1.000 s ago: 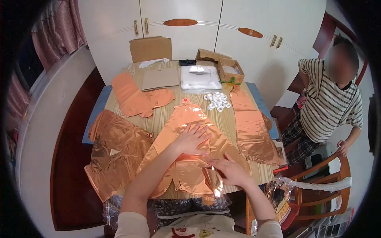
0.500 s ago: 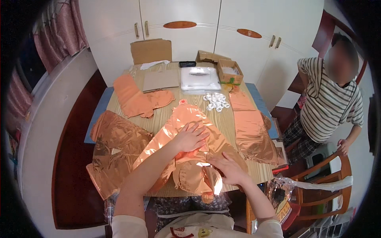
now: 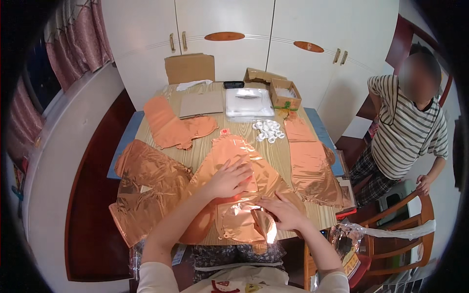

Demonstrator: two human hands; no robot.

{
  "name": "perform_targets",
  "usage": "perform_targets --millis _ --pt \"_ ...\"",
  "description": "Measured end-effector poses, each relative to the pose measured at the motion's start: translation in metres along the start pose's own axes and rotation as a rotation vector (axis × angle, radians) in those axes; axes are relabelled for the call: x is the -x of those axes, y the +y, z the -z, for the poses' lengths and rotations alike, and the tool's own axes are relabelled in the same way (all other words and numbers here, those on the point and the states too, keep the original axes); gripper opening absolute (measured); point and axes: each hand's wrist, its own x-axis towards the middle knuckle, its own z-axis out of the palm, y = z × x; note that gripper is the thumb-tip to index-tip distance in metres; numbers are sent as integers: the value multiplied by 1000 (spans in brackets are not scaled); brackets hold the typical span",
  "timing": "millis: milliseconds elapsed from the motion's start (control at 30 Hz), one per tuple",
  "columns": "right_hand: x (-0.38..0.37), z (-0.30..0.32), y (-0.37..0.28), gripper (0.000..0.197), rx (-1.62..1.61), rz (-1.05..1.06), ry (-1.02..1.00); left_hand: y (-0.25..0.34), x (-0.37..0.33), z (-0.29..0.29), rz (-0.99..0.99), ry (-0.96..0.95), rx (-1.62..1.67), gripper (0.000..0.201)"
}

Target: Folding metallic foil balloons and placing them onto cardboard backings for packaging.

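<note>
A large flat copper-coloured foil balloon (image 3: 266,171) lies on the table in front of me, uninflated and creased. My left hand (image 3: 230,179) rests palm down on its middle, the fingers stretched out. On its nearer right part lies my right hand (image 3: 283,213), fingers extended beside a folded, raised piece of the foil. Nothing is gripped in either hand. More flat foil balloons surround it: a matching one (image 3: 151,176) at the left, another (image 3: 163,124) behind that, and a third (image 3: 312,168) at the right.
A heap of small white loops (image 3: 268,131) sits behind the balloon. Farther back are a clear plastic-wrapped white package (image 3: 249,105), a grey board (image 3: 201,104), a black case (image 3: 233,85) and a cardboard box (image 3: 286,94). At the right a person (image 3: 408,127) stands holding a wooden chair (image 3: 426,210).
My left hand has slid slightly toward me and left over the foil. My right hand stays nearly in place. The whole view has shifted a little.
</note>
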Motion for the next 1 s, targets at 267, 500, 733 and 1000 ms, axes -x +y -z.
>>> perform_targets --millis 267,500,733,1000 --pt "0 11 2 69 -139 24 90 -5 28 -9 -101 -51 -74 77" --pt "12 2 2 58 107 -37 158 2 26 -2 -75 -82 -101 97" --pt "12 -6 -48 55 -82 -247 206 4 25 0 -49 -102 -94 98" --pt "15 -38 -90 76 -323 -303 267 0 26 -4 -91 -26 -108 95"
